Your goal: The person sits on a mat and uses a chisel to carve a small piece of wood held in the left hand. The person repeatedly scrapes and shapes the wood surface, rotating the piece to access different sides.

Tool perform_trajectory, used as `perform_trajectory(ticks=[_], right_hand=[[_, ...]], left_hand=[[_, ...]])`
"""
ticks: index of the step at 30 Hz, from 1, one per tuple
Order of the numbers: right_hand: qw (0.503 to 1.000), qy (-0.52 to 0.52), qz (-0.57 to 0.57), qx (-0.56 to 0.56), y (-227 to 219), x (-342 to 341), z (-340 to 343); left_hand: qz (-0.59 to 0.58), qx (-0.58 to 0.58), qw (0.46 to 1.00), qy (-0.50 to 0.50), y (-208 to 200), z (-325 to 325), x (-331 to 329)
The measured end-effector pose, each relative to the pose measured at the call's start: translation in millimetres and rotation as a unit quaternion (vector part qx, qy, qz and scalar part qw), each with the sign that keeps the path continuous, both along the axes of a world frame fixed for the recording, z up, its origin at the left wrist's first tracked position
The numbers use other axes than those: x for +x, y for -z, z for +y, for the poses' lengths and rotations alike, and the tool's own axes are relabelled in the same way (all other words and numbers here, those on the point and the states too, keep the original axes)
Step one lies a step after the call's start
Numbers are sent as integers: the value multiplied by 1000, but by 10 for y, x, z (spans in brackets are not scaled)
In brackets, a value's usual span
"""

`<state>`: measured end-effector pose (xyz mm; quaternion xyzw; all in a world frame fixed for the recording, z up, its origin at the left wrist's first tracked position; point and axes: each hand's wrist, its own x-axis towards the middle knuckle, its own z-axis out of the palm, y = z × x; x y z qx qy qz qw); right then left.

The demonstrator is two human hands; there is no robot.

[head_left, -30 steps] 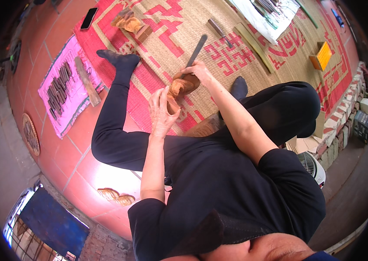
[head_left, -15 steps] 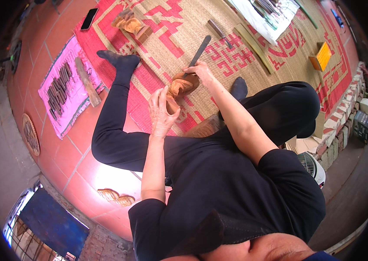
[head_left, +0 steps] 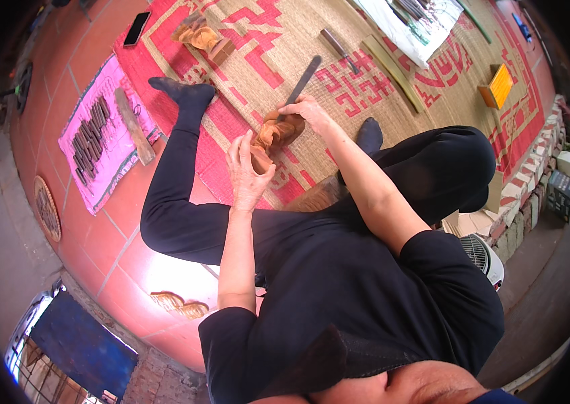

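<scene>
Left hand [head_left: 246, 176] was curled around the near end of the carved wood piece [head_left: 269, 137], above the woven mat [head_left: 328, 145]; right hand [head_left: 306, 114] held the flat dark tool [head_left: 307, 76] at its far end. Steady left grip, light strokes following the curves seemed best

- Between the left hand [head_left: 247, 176] and the right hand [head_left: 308, 113], the direct way is blocked by the carving [head_left: 270, 137].
- Ahead of the right hand, the way is crossed by the flat dark tool [head_left: 304, 79]; just beyond its tip, a dark-handled tool [head_left: 340, 50] is met.
- Right of the right hand, room over the mat [head_left: 251, 108] is left up to the greenish strip [head_left: 392, 74]; nearer the body it is bounded by the right foot [head_left: 370, 137].
- Left of the left hand, only a narrow gap is left before the left shin [head_left: 180, 151].
- Behind the right hand, passage is hindered by a wooden block [head_left: 315, 195].
</scene>
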<state>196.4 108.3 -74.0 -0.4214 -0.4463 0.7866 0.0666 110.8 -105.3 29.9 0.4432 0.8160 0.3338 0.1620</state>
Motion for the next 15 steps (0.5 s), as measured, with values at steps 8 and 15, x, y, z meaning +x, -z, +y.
perform_trajectory(ticks=[8, 15], right_hand=[[998, 55, -8, -33, 71, 35, 56], [1000, -2, 9, -7, 131, 39, 21]], left_hand=[[0, -18, 1000, -1, -18, 9, 7], [-9, -11, 1000, -4, -14, 28, -27]])
